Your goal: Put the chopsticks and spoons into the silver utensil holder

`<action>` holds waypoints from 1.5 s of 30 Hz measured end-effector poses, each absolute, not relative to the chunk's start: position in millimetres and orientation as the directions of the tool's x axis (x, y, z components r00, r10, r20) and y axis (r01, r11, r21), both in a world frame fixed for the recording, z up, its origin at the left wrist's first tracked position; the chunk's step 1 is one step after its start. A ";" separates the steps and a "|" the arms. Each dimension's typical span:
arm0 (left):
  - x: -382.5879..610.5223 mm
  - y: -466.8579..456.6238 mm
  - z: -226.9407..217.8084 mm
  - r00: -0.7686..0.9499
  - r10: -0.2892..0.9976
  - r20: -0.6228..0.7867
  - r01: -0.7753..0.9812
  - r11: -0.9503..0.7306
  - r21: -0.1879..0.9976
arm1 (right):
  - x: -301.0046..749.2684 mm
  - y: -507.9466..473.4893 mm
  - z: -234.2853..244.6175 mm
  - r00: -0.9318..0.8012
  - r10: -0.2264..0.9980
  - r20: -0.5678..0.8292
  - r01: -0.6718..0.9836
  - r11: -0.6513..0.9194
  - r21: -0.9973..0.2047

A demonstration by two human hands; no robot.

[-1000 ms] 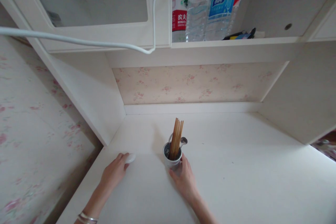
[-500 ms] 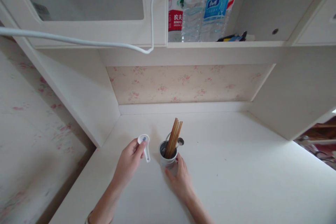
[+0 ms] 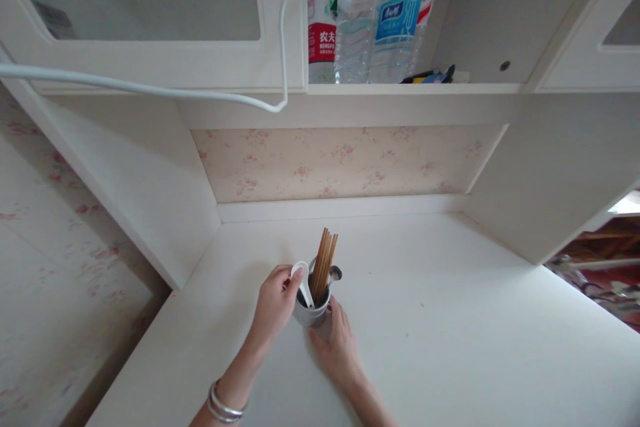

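Note:
Pinched by its bowl in my left hand (image 3: 276, 300) is a white soup spoon (image 3: 303, 285), its handle pointing down at the mouth of a small grey-white bucket (image 3: 311, 316). Whether the handle tip is inside the rim I cannot tell. Several brown chopsticks (image 3: 324, 267) stand in the bucket, leaning slightly right. A metal spoon (image 3: 335, 273) rests at the bucket's right side, bowl up. My right hand (image 3: 339, 343) curves around the bucket's lower right side, thumb in front and fingers behind.
The bucket stands on a white desktop (image 3: 425, 360). Above the back, a shelf (image 3: 450, 88) holds several plastic bottles (image 3: 395, 27). A white cable (image 3: 200, 92) hangs across the upper left, in front of a cabinet door (image 3: 200, 60). Side panels (image 3: 135, 167) flank the desk.
My left hand has moved right with the soup spoon, from beside the bucket to its mouth. My right hand stays at the bucket. The view has shifted slightly.

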State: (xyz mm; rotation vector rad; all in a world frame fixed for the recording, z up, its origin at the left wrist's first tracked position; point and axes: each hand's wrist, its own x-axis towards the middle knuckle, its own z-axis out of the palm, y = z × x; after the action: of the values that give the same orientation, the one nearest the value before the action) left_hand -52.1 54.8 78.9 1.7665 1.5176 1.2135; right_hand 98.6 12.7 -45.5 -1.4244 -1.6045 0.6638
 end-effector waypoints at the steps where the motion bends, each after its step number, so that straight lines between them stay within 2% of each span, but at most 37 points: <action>1: -51.7 54.6 77.1 -0.017 0.947 0.321 0.521 -0.266 0.811 | 98.8 12.8 -46.0 0.025 0.966 0.256 0.506 0.209 -0.837; 5: -51.0 53.2 72.3 -0.005 0.936 0.353 0.575 -0.286 0.767 | 99.0 12.8 -46.4 0.017 0.962 0.274 0.505 0.228 -0.832; 15: -50.0 48.3 63.3 0.090 0.945 0.315 0.661 -0.293 0.691 | 97.9 11.6 -42.3 0.005 0.968 0.252 0.522 0.212 -0.826; 23: -53.0 48.1 50.5 0.105 0.923 0.369 0.728 -0.324 0.604 | 97.2 10.9 -43.3 0.045 0.961 0.271 0.520 0.209 -0.828; 28: -55.6 45.9 50.1 0.113 0.922 0.370 0.718 -0.333 0.612 | 95.4 9.8 -32.2 0.050 0.965 0.256 0.458 0.206 -0.865; 31: -60.5 41.6 46.2 0.044 0.930 0.364 0.700 -0.288 0.653 | 92.9 11.3 -21.2 0.082 0.966 0.244 0.422 0.188 -0.887; 34: -70.4 31.8 35.9 -0.064 0.954 0.294 0.633 -0.189 0.751 | 89.2 14.7 -11.2 0.109 0.957 0.269 0.408 0.204 -0.890; 38: -87.7 4.9 13.8 -0.100 0.992 0.072 0.498 -0.013 0.867 | 82.4 21.1 -4.1 0.136 0.959 0.247 0.435 0.166 -0.885; 42: -100.3 -32.2 -14.6 -0.108 0.993 -0.050 0.496 0.098 0.863 | 76.2 26.7 -1.5 0.160 0.961 0.223 0.474 0.123 -0.872; 45: -103.4 -55.3 -33.4 -0.174 0.984 -0.024 0.547 0.117 0.829 | 76.4 28.7 1.9 0.176 0.961 0.214 0.480 0.106 -0.871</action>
State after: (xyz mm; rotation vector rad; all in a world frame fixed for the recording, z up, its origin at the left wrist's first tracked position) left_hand -103.4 -55.3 -33.4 1.4876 1.7967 0.9322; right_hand 76.4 28.7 1.9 -1.5150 -1.4428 0.6463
